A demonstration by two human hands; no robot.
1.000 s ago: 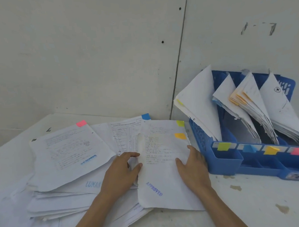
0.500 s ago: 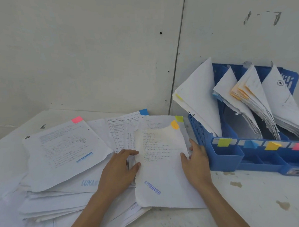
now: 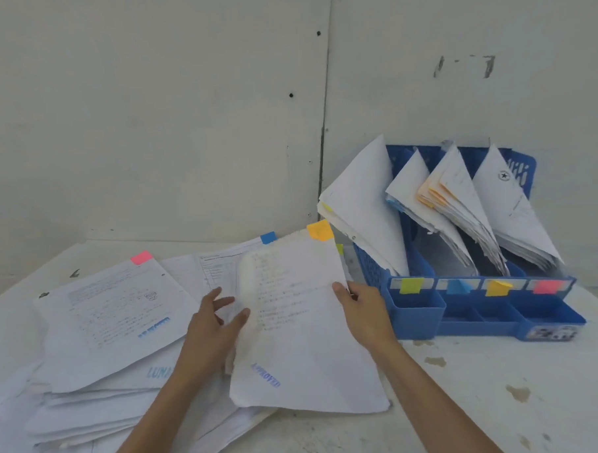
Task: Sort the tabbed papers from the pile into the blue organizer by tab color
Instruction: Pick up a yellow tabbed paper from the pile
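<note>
On top of the loose pile point(image 3: 103, 399), a sheet with an orange tab point(image 3: 320, 230) is held at its two side edges. The right hand point(image 3: 365, 314) is closed on the sheet's right edge, thumb on top and the fingers hidden beneath. The left hand point(image 3: 211, 327) is held half open, thumb pressed to the sheet's left edge and the fingers spread loosely above the pile. The sheet point(image 3: 305, 332) is tilted up at its far end, while its near corner seems to rest on the table point(image 3: 470, 407).

The task is judged to be well advanced but not finished. Just right of the sheet, four upright slots of the blue organizer point(image 3: 414, 320) are each filled with leaning papers, and colour labels are fixed along its front rail: green point(image 3: 411, 285), blue point(image 3: 458, 286), orange point(image 3: 497, 287) and pink point(image 3: 546, 286). A thick pile is left to be sorted, with a pink-tabbed paper point(image 3: 113, 320) and a blue-tabbed paper point(image 3: 230, 260) seen on top.

The orange-labelled slot is the third from the left, so the held sheet would probably have to be carried over the first two bundles. The leftmost bundle point(image 3: 362, 210) leans out over the organizer's left wall, towards the sheet, and could be knocked. Stains are seen on the table near the organizer.
</note>
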